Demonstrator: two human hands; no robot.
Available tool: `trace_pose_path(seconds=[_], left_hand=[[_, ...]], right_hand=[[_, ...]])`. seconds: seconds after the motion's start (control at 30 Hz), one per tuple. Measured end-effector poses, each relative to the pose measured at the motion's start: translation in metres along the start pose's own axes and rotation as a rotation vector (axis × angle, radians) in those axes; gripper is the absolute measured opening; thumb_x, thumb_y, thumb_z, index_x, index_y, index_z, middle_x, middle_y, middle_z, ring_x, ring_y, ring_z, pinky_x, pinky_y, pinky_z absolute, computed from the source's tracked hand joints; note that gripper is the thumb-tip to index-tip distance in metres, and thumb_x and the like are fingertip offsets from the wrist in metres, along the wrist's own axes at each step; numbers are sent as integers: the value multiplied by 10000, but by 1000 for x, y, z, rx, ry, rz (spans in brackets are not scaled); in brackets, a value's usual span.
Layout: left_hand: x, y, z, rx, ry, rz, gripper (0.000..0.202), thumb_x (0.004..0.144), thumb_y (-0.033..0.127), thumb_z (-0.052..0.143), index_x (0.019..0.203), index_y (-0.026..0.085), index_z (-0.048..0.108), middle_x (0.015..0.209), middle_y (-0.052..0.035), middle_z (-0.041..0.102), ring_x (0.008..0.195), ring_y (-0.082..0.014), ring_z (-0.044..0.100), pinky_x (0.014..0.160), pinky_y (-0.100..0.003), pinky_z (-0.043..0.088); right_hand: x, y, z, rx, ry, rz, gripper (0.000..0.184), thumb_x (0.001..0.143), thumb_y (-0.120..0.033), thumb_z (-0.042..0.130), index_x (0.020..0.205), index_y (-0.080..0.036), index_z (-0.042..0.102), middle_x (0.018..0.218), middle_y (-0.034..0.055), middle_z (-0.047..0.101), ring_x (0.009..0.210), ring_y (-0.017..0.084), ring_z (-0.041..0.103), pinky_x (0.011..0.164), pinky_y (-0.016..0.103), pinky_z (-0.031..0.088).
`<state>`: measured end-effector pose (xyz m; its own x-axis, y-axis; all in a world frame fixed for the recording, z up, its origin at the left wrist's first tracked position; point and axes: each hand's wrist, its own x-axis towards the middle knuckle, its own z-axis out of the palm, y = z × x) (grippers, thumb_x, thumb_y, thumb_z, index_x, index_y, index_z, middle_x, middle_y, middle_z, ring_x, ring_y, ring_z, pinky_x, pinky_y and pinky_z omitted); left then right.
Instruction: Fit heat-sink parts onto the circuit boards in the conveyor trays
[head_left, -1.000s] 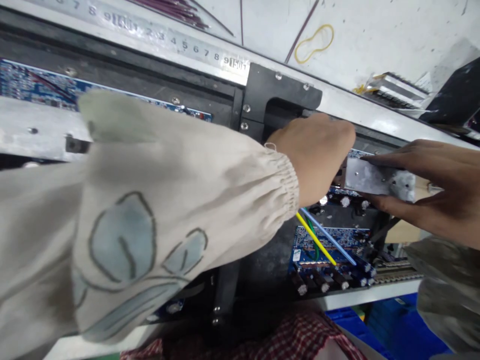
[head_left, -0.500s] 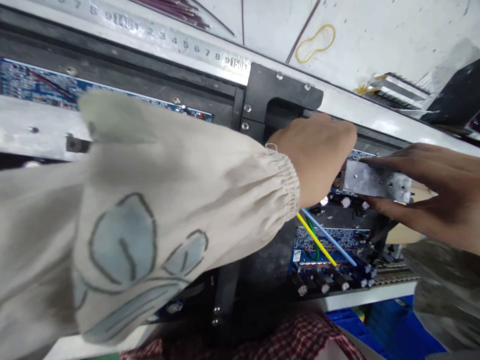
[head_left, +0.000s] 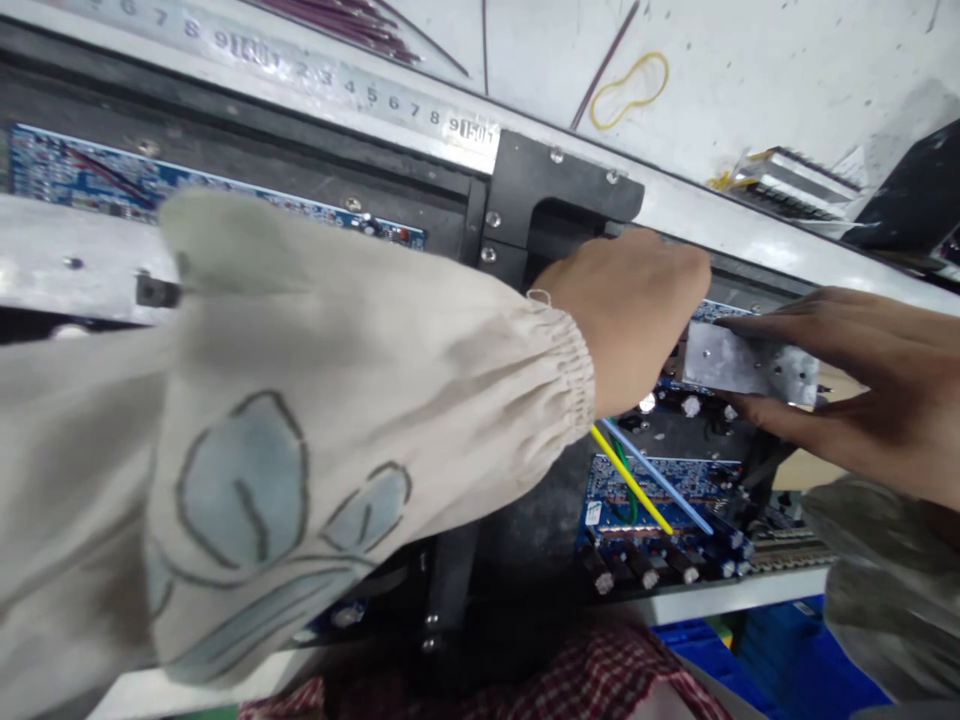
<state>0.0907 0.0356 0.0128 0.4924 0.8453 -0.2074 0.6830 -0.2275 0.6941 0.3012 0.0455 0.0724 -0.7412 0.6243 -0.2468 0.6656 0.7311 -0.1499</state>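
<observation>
My left hand (head_left: 626,305) reaches across in a cream sleeve, its fingers curled down at the left end of a small grey metal block (head_left: 746,365); what they grip is hidden. My right hand (head_left: 862,385) comes in from the right and pinches that block between thumb and fingers. The block sits above a blue circuit board (head_left: 660,490) with black cylindrical parts and yellow, blue and green wires (head_left: 637,480).
A black fixture (head_left: 555,190) and a metal ruler strip (head_left: 360,95) run along the bench's far side. Another blue board (head_left: 82,180) lies at the left. A yellow rubber band (head_left: 630,90), a finned metal part (head_left: 795,180) and blue bins (head_left: 787,660) are around.
Both hands and the metal block have shifted very slightly left; otherwise nothing has changed.
</observation>
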Motion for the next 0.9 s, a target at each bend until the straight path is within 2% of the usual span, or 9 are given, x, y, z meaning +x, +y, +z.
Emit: trace_pose_path(seconds=[0.1,0.23,0.37,0.5,0.6,0.67,0.77,0.83,0.9], left_hand=[[0,-1,0,0,0,8,463,728,94,540,1175,206,579,940,-58,631,985,-327,615,762,-415,529],[-1,0,0,16,7,20,459,714,53,525,1144,202,583,1096,-84,595,987,-348,606,759,-451,529],[-4,3,-1,93,-17,57,426,716,36,518,1101,201,599,1101,-85,591,995,-353,596,760,-464,521],[-7,8,-3,243,-93,46,309,782,74,507,1063,163,598,938,-85,623,933,-303,614,723,-390,511],[-11,13,-2,344,-85,63,399,833,67,442,1223,143,483,775,-50,617,829,-222,616,700,-305,477],[-14,14,1,399,-90,123,475,865,72,392,1327,179,379,747,-26,609,775,-181,604,670,-261,442],[-16,11,5,516,-119,207,474,891,115,368,1332,288,390,746,-8,592,722,-172,588,599,-250,380],[-16,8,8,576,-99,232,486,894,132,370,1338,327,388,745,-4,580,698,-174,575,569,-256,336],[-16,4,9,620,-75,256,509,893,140,374,1364,334,368,740,-5,572,674,-174,556,553,-265,302]], right_hand=[[1,3,-1,10,13,-56,361,913,-339,444,1273,-343,477,864,55,612,719,244,606,634,388,484],[3,7,0,-21,89,-199,309,882,-267,557,1185,-210,540,829,60,604,704,198,584,601,324,460],[5,11,8,-64,101,-253,277,869,-264,578,1094,-105,584,784,81,599,699,203,565,576,322,437],[6,14,17,-48,69,-217,324,865,-288,558,1089,-58,606,806,107,621,721,237,590,572,353,454],[1,14,15,-35,68,-210,383,864,-296,558,1147,-41,594,885,136,639,793,266,603,622,380,484],[-8,15,7,2,96,-180,421,875,-307,558,1195,-34,579,970,158,644,870,270,607,691,387,497],[-31,21,-4,70,239,-13,362,858,-266,606,1158,-63,615,1002,150,661,939,250,606,793,384,490],[-48,28,-4,82,287,44,273,847,-202,608,1098,-99,636,979,127,674,932,237,612,808,386,495],[-62,34,4,87,303,39,222,840,-137,579,1054,-142,639,981,99,673,932,229,612,821,397,497]])
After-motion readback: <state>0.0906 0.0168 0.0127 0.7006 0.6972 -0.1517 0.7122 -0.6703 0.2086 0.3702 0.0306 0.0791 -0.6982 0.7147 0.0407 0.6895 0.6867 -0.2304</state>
